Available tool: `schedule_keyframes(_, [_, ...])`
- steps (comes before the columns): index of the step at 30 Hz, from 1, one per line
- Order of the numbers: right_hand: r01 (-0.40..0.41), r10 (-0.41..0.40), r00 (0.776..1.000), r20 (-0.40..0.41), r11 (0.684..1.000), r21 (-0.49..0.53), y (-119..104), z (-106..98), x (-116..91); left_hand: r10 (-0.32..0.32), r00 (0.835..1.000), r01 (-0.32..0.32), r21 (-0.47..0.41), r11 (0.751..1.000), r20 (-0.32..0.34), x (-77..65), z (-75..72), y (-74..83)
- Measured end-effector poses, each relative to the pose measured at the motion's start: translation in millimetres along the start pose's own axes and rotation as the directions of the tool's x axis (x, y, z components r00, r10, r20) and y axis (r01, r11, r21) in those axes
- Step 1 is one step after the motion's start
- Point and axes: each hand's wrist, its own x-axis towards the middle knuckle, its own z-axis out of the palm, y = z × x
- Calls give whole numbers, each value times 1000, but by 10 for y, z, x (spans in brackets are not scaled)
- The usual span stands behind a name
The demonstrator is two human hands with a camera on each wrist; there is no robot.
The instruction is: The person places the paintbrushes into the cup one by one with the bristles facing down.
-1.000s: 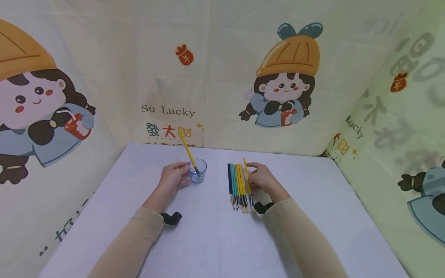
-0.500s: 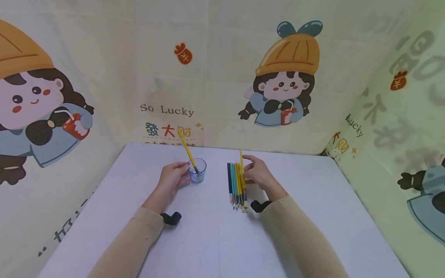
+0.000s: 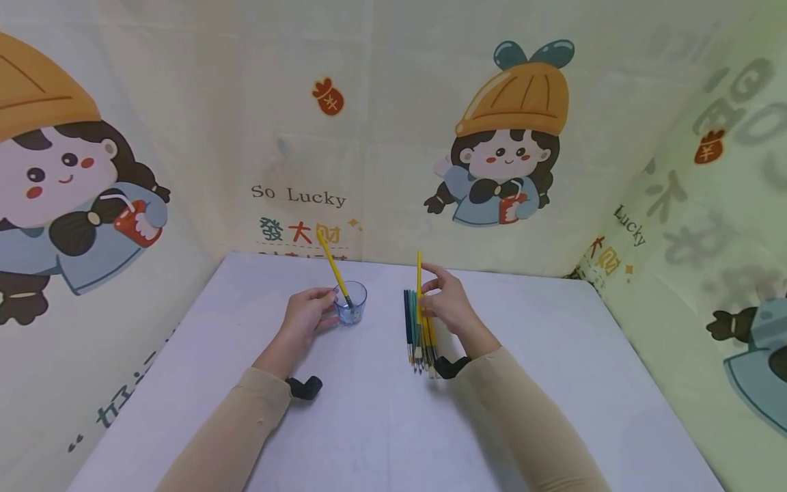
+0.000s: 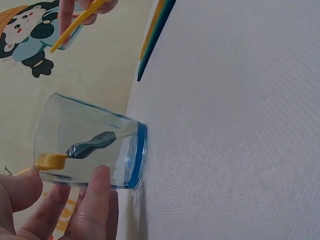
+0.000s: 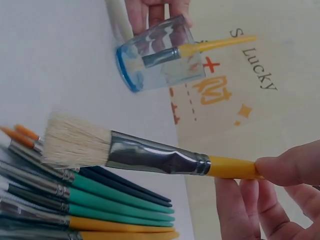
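Note:
My left hand (image 3: pixel 304 314) holds a clear, blue-bottomed glass (image 3: pixel 360 307) by its side, standing on the table. One yellow-handled paintbrush (image 3: pixel 333 263) leans inside it, bristles down, as the left wrist view confirms through the glass wall (image 4: pixel 85 120). My right hand (image 3: pixel 451 301) pinches the handle of another yellow paintbrush (image 5: pixel 155 155) between thumb and fingers. Its wide, pale flat bristles hang lower than the handle, above a row of paintbrushes. In that row lie dark blue (image 5: pixel 125 185), teal (image 5: pixel 120 200) and yellow (image 5: pixel 125 222) handles side by side, partly covered by the right hand in the head view.
A white-covered table (image 3: pixel 369 424) spreads under both arms. Behind it hangs a cream cloth backdrop (image 3: pixel 393 171) printed with cartoon figures and lettering, which also runs along the left and right sides. Black wrist mounts (image 3: pixel 305 387) sit at the beige sleeves.
My right hand has lifted the yellow paintbrush from the right end of the row and carried it left and up over the others. My left hand and the glass have stayed put.

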Motion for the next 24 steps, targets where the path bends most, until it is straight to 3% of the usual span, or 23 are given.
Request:
schedule_keyframes(6, [86, -86, 996, -3, 995, 51, -32, 29, 41, -5, 1000, 5, 2, 1000, -9, -7, 7, -5])
schedule_keyframes(15, [142, -138, 990, -42, 980, 142, -166, 131, 50, 9, 1000, -9, -10, 1000, -8, -23, 15, -15])
schedule_keyframes(24, [252, -224, 963, -153, 946, 202, -258, 219, 47, -1, 1000, 0, -10, 1000, -10, -27, 18, 0])
